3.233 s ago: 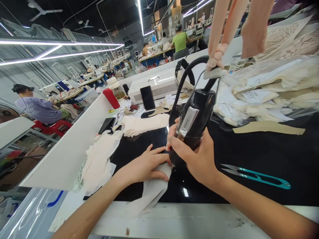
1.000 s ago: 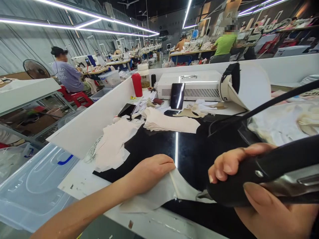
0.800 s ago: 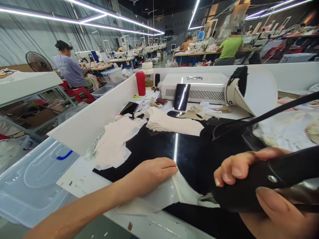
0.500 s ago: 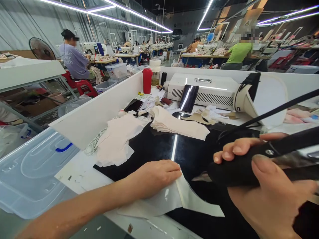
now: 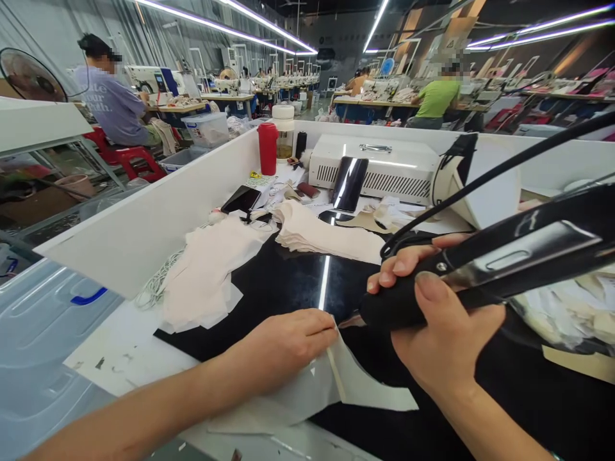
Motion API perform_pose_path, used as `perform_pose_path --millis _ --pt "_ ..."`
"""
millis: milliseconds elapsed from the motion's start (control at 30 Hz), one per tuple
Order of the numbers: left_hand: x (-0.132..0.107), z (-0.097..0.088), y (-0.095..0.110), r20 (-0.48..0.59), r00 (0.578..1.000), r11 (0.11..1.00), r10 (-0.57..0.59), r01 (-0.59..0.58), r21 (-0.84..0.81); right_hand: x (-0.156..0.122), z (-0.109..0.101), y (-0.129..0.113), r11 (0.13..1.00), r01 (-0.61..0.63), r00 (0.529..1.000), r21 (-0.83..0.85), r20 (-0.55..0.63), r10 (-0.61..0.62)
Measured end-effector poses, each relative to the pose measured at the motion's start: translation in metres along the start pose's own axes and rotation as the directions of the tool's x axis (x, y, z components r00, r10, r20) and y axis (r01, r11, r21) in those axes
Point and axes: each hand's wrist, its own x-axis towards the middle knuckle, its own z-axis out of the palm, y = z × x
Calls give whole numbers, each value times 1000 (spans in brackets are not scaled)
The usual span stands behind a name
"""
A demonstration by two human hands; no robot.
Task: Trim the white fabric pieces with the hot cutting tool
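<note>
Under both hands spreads the black mat (image 5: 288, 278). Gripped in the right hand (image 5: 437, 336), fingers wrapped round its body, is the corded black tool (image 5: 521, 253). The pale cloth (image 5: 368, 387) lies on the near side of the left hand (image 5: 293, 339), which is closed on its far edge. The tool's tip (image 5: 352, 321) is just beside the left fingertips; I cannot tell whether it touches the cloth. A slip of the tool could catch those fingers or snag that edge, because the gap is so slight; a loosened left grip might let the cloth shift. The tool's long axis slants up and rightward from the right hand, its tip pointing toward the left hand. The cloth runs crosswise, its narrow end pointing right, below the right hand.
</note>
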Motion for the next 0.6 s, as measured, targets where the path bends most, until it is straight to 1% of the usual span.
perform_pose_path --millis 100,300,467,600 --pt "-1 1 -1 16 1000 1000 2 -1 -18 -1 0 0 1000 -9 1000 -15 -4 8" --pt "-3 2 -4 -10 1000 1000 17 -17 -5 -5 1 1 999 -21 1000 -37 15 22" --pt "-4 -3 -4 23 1000 1000 15 -15 2 -7 -2 -2 999 -12 999 -39 30 14" --pt "-4 -6 -3 -8 999 997 46 -46 61 -9 -6 -7 1000 -4 1000 -11 13 4"
